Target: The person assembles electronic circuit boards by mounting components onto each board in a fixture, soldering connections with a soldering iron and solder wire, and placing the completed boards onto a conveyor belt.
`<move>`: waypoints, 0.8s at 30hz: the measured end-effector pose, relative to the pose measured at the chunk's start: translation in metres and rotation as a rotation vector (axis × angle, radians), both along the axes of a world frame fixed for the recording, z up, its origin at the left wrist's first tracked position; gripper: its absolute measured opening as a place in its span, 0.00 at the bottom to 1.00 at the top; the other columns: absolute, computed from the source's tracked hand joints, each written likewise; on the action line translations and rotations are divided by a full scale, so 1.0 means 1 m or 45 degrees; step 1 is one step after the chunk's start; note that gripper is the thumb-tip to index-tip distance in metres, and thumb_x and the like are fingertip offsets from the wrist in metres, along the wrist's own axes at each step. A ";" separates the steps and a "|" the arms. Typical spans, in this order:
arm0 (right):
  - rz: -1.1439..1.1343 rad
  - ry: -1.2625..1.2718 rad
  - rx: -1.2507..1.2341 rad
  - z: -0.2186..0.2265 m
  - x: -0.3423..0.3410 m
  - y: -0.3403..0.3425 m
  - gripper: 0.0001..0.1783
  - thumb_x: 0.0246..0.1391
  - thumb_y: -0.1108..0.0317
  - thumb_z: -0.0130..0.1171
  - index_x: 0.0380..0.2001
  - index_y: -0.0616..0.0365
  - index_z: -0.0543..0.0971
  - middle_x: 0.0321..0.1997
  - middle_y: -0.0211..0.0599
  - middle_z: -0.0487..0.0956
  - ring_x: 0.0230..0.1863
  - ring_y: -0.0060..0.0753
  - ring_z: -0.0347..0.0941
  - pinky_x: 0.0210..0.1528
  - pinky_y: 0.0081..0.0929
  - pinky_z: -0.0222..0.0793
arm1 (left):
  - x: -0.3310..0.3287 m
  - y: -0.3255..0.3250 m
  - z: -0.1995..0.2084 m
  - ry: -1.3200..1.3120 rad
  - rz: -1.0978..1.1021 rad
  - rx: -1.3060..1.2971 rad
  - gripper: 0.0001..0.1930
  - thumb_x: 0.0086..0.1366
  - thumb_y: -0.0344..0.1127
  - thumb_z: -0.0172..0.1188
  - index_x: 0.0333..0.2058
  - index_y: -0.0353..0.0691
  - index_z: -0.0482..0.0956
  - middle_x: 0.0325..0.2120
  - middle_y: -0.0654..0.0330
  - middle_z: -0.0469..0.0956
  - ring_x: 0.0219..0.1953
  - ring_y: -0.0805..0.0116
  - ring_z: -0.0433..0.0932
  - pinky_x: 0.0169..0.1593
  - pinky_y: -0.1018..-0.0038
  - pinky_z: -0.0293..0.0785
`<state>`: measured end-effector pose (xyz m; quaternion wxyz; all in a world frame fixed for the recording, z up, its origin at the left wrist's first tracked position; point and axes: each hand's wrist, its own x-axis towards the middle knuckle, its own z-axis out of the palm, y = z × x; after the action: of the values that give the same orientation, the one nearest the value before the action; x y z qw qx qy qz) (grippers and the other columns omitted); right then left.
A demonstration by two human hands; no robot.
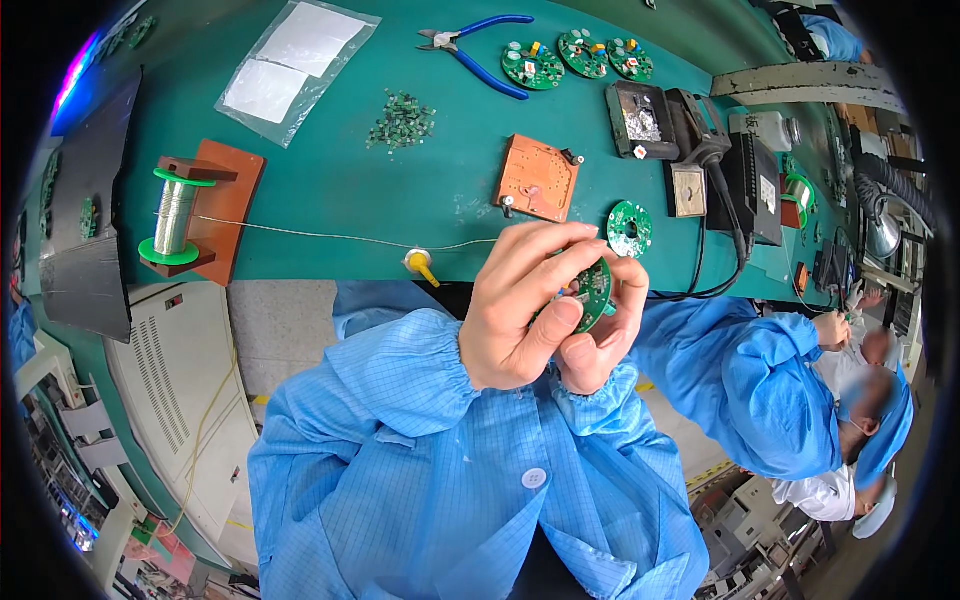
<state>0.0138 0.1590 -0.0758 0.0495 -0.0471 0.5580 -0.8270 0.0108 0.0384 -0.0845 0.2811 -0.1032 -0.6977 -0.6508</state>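
Observation:
My left hand (512, 308) and my right hand (622, 325) are raised together in front of my chest, just off the table's near edge. Between them is a round green circuit board (596, 292), tilted on edge, with small parts on its face. Fingers of both hands close around its rim and cover much of it. Just beyond my hands, a second round board (630, 230) with a central hole lies on the table. An orange fixture plate (538, 178) with black knobs sits farther back. Thin solder wire (330, 236) runs from a spool (173, 220) on the left toward my left hand.
At the back lie blue-handled cutters (470, 55), several finished-looking round boards (533, 66), a pile of small green pieces (402, 122) and a plastic bag (295, 65). A soldering station (750, 185) with cable stands right. A co-worker in blue (740, 375) works at the right.

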 end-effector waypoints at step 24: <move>0.017 0.154 0.204 -0.009 -0.029 0.036 0.47 0.52 0.50 0.67 0.66 0.62 0.57 0.62 0.56 0.67 0.54 0.51 0.74 0.58 0.49 0.71 | 0.001 -0.040 -0.018 -0.392 0.093 -0.523 0.10 0.48 0.28 0.69 0.16 0.34 0.76 0.36 0.57 0.76 0.26 0.64 0.74 0.31 0.68 0.72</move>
<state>-0.0151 0.1951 -0.0846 0.0249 -0.0964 0.6240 -0.7750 0.0114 -0.0014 -0.1021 0.1683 -0.0325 -0.8530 -0.4930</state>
